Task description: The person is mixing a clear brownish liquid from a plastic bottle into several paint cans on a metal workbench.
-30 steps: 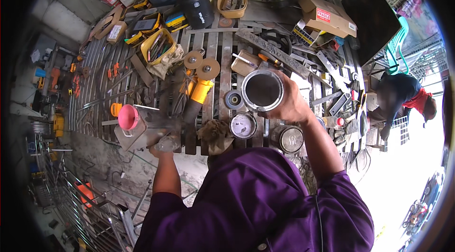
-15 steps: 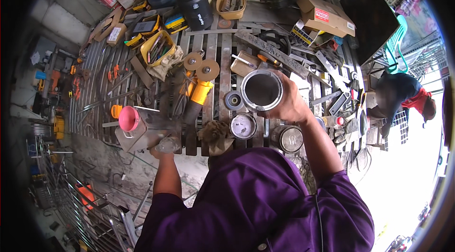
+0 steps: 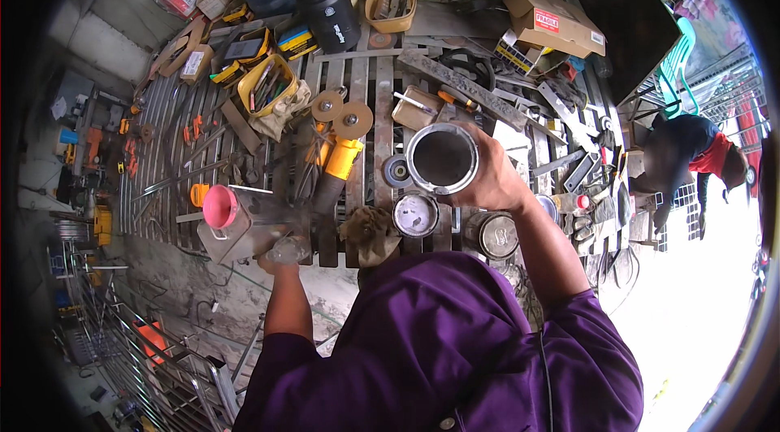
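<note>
My right hand is wrapped round the side of an open metal paint can, held above the bench with its dark grey inside facing up. Down at the bench's near edge, my left hand is closed on a clear plastic cup, which hides most of the fingers. Beside that cup stands a rectangular metal can with a pink funnel on top. A round lid smeared with pale grey lies just below the held can, next to a crumpled brown rag.
Two angle grinders, one yellow, lie mid-bench on the slats. A closed round tin stands under my right forearm. Metal bars and tools clutter the right side. Another person bends down beyond the bench's right end.
The view has shifted slightly. Both hands keep their holds, with little movement of the paint can or the cup. The person at the right has moved an arm a little.
</note>
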Demonstrator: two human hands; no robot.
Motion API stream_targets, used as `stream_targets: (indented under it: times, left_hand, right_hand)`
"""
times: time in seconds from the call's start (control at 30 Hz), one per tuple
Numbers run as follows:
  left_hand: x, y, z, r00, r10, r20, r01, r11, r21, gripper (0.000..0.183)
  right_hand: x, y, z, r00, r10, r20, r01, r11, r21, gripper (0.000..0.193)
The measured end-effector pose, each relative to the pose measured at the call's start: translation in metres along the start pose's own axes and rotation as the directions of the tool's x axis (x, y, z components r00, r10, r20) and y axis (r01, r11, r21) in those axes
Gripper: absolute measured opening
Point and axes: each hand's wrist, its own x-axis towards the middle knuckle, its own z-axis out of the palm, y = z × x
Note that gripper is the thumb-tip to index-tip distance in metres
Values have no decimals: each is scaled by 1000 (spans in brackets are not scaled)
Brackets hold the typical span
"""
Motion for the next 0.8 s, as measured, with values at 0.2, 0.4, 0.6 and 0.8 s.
stream_targets:
  times: [0.2,0.4,0.6,0.8]
  left_hand:
    - [-8,-8,-2,983,184,-4,-171,919,355,45]
    - [-17,-3,-31,992,118,53,-129,895,426,44]
    - [-45,9,-69,994,40,98,-82,874,478,43]
    - [-51,-1,-94,984,131,118,-174,841,512,43]
  right_hand:
    - [1,-2,1,999,20,-31,-20,1000,16,100]
    - [-3,0,9,992,-14,-122,13,1000,-11,97]
    - [-1,-2,9,998,27,-63,-25,999,32,98]
    - [-1,2,-1,998,55,30,-57,995,76,102]
